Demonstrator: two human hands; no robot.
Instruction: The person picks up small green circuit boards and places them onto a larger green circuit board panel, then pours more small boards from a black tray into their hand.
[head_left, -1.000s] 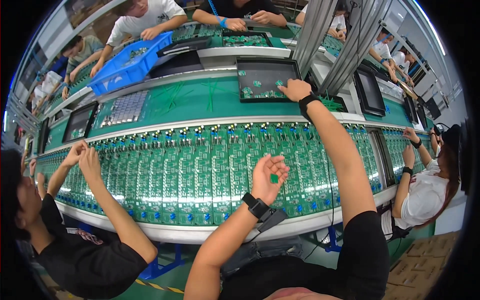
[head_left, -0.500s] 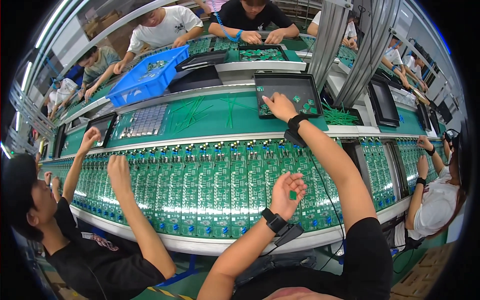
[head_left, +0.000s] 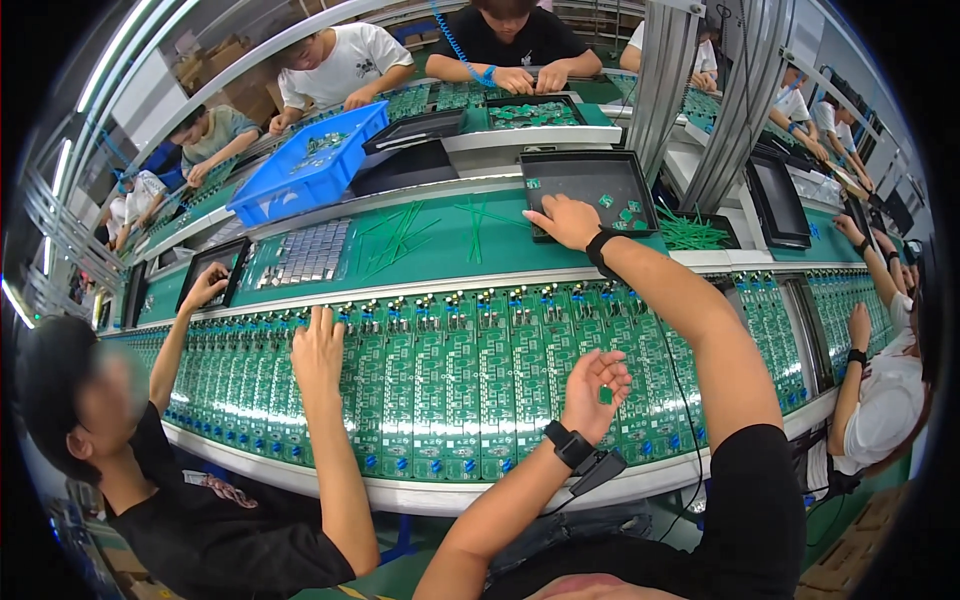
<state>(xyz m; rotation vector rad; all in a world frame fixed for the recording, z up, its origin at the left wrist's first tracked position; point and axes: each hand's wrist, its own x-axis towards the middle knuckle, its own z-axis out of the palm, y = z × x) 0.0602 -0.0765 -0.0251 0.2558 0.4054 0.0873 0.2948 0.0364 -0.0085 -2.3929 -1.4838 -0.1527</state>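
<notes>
My left hand point(head_left: 597, 395) is raised palm up over the row of long green circuit boards point(head_left: 465, 390), fingers curled loosely around a small green circuit board point(head_left: 606, 396) in the palm. My right hand point(head_left: 567, 220) reaches to the near left corner of a black tray point(head_left: 590, 166), its thumb apart from the fingers. I see nothing held in it, though the fingertips are partly hidden. Several small green boards point(head_left: 628, 215) lie in the tray to the right of this hand.
Green strips point(head_left: 400, 240) and a sheet of small metallic parts point(head_left: 298, 252) lie on the green mat. Beyond stands a blue bin point(head_left: 300, 190). A co-worker's hand point(head_left: 318, 350) is over the boards to my left. Metal posts point(head_left: 735, 120) rise at right; a black cable point(head_left: 680, 370) hangs from my right wrist.
My right hand has lowered toward the tray's near left corner, covering small boards that showed there. My left hand still holds the small board. The co-worker's near hand has come down onto the boards.
</notes>
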